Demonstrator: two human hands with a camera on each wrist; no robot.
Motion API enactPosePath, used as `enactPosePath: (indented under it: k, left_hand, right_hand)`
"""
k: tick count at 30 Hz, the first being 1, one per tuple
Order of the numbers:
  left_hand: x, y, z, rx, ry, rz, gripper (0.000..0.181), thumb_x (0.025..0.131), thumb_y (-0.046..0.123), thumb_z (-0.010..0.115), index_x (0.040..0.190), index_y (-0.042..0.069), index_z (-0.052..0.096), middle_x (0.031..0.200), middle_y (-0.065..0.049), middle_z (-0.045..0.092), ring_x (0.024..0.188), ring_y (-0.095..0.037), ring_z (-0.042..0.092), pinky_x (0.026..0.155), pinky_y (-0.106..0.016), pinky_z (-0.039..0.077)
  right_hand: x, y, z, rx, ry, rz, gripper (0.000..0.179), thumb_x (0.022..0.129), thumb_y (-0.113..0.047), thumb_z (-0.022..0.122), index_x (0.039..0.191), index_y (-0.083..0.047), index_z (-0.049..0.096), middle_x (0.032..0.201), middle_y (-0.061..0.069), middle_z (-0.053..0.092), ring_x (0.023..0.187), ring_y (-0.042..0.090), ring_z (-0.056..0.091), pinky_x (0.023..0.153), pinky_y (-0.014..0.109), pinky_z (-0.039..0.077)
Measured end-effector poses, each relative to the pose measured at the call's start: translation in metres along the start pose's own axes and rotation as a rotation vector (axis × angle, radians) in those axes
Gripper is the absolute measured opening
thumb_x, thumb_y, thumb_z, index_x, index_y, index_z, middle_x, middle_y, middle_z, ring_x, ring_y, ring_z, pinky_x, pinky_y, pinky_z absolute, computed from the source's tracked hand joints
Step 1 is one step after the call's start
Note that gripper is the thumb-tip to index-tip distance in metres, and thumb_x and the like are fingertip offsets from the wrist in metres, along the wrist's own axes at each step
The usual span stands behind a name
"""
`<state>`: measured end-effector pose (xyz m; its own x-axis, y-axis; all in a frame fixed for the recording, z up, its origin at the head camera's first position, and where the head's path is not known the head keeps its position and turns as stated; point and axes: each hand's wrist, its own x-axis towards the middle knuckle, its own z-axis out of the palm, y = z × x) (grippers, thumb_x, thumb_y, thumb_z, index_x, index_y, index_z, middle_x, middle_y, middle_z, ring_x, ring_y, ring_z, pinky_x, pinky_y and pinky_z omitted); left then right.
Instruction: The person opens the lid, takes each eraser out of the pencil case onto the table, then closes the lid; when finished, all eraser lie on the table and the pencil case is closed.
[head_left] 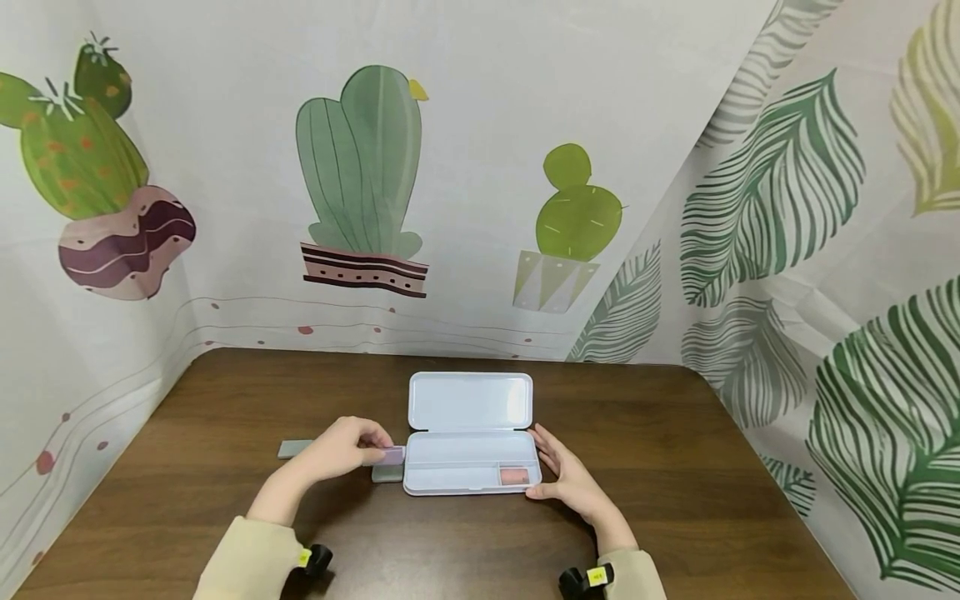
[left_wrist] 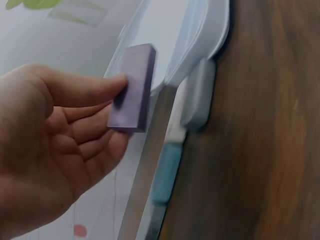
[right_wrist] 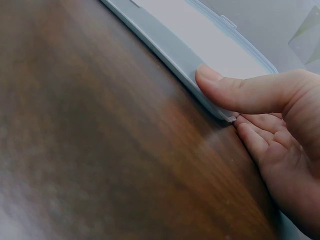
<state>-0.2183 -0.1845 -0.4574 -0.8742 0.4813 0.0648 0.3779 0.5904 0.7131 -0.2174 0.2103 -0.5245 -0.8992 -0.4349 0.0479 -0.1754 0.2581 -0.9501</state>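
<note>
An open white pencil case (head_left: 450, 477) lies on the table with its lid (head_left: 470, 400) tipped back. My left hand (head_left: 341, 452) pinches a purple eraser (left_wrist: 132, 90) between thumb and fingers, just off the case's left end. At the opposite end, my right hand (head_left: 572, 482) holds the case, thumb at the near corner and fingers along the side. The thumb (right_wrist: 240, 92) lies over the rim in the right wrist view. Inside, a pink block (head_left: 514, 476) sits in the small front right compartment.
A grey rounded block (left_wrist: 199, 95) lies on the table against the case's left end. Farther left is a grey-green flat piece (head_left: 294, 449), partly behind the left hand. The left wrist view also shows a teal piece (left_wrist: 166, 172). A printed cloth (head_left: 480, 167) hangs behind the table (head_left: 465, 550).
</note>
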Motion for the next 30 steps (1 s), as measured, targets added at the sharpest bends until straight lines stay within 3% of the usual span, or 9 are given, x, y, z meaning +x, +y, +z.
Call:
enactPosePath:
  k: [15,30]
  left_hand:
    - [-0.029,-0.025,-0.021,0.025,-0.057,-0.061,0.005,0.082,0.006,0.071,0.087,0.005,0.073,0.083,0.001,0.072,0.073,-0.003,0.059,0.063,-0.022,0.049]
    - [-0.032,-0.027,-0.015,0.047,-0.065,-0.026,0.004,0.082,0.004,0.072,0.086,0.005,0.074,0.083,0.000,0.073,0.075,-0.004,0.063,0.065,-0.022,0.051]
  right_hand:
    - [-0.002,0.000,0.000,-0.003,0.001,0.004,0.106,0.073,-0.004,0.082,0.153,0.007,0.013,0.156,0.028,0.026,0.145,0.043,0.023,0.103,0.004,0.028]
    - [-0.001,-0.001,0.001,0.006,0.001,-0.005,0.105,0.073,-0.002,0.082,0.152,0.008,0.014,0.156,0.030,0.026,0.144,0.044,0.024,0.103,0.004,0.029]
